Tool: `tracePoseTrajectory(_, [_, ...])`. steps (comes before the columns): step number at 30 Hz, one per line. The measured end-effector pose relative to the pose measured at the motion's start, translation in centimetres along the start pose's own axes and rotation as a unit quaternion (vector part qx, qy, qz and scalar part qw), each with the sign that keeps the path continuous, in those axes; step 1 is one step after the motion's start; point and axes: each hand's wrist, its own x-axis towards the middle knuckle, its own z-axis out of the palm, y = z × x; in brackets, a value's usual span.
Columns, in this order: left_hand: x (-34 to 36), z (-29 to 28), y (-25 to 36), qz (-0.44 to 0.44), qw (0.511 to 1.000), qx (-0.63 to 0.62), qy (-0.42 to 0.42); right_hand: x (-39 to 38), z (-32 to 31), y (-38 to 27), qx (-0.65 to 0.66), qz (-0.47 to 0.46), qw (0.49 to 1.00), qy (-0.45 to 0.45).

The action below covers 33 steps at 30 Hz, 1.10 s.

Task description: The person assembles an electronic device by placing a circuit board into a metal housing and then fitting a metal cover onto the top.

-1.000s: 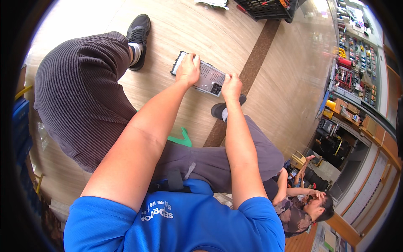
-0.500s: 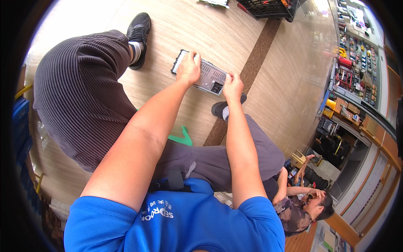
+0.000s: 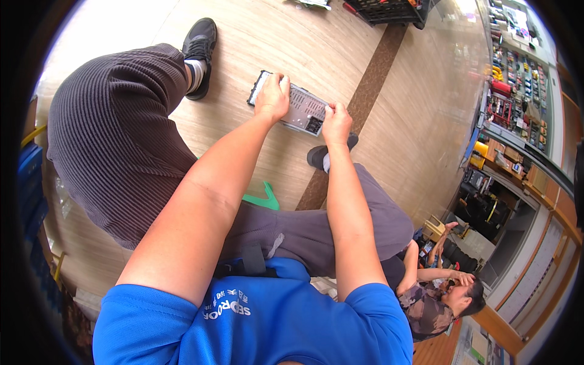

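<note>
Between my hands is a flat, oblong metal-cased unit [image 3: 306, 108], grey with rows of vent slots and a black patch near its right end. It looks like an electronic device, but its exact kind is unclear. My left hand [image 3: 272, 97] wraps over its left part, next to a black edge with a pale face. With the fingers and thumb of my right hand [image 3: 336, 123] I pinch its right end. Both hands hold it in the air over the floor, beyond my knees. Its underside is hidden.
Beneath lies a pale tiled floor [image 3: 267, 48] with a dark brown strip [image 3: 377, 79]. A black crate [image 3: 383, 11] with tools stands at the far side. A green plastic piece [image 3: 265, 197] is by my leg. Another person [image 3: 435, 304] sits at the right, near crowded shelves [image 3: 517, 91].
Almost nothing differs. My hands and the metal unit stay in nearly the same place, with only a very slight shift.
</note>
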Motion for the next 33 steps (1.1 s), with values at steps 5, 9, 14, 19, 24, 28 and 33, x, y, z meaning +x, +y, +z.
tracePoseTrajectory(5, [0.0, 0.1, -0.1, 0.003, 1.0, 0.002, 0.003, 0.3, 0.0, 0.3, -0.006, -0.013, 1.0, 0.0])
tracePoseTrajectory(9, [0.0, 0.1, 0.0, -0.003, 1.0, 0.0, 0.002, 0.5, -0.1, 0.4, 0.0, -0.002, 1.0, -0.007])
tracePoseTrajectory(14, [0.1, 0.0, -0.5, -0.002, 1.0, 0.002, 0.009, 0.4, -0.3, -0.3, 0.026, 0.035, 0.998, -0.037])
tracePoseTrajectory(19, [0.0, 0.1, 0.1, -0.001, 1.0, 0.0, 0.001, 0.6, 0.5, 1.9, 0.082, 0.019, 0.996, -0.005])
tracePoseTrajectory(24, [0.1, 0.2, -0.3, 0.008, 1.0, 0.004, 0.01, 0.6, 1.0, 2.6, 0.096, 0.032, 0.995, -0.013])
tracePoseTrajectory(28, [0.0, 0.2, -0.1, 0.009, 1.0, 0.011, 0.01, 0.5, 1.2, 2.8, 0.105, 0.051, 0.993, -0.008])
tracePoseTrajectory(33, [0.1, 0.3, -0.1, 0.012, 1.0, 0.008, 0.013, 0.5, 1.2, 2.4, 0.072, 0.025, 0.997, 0.018])
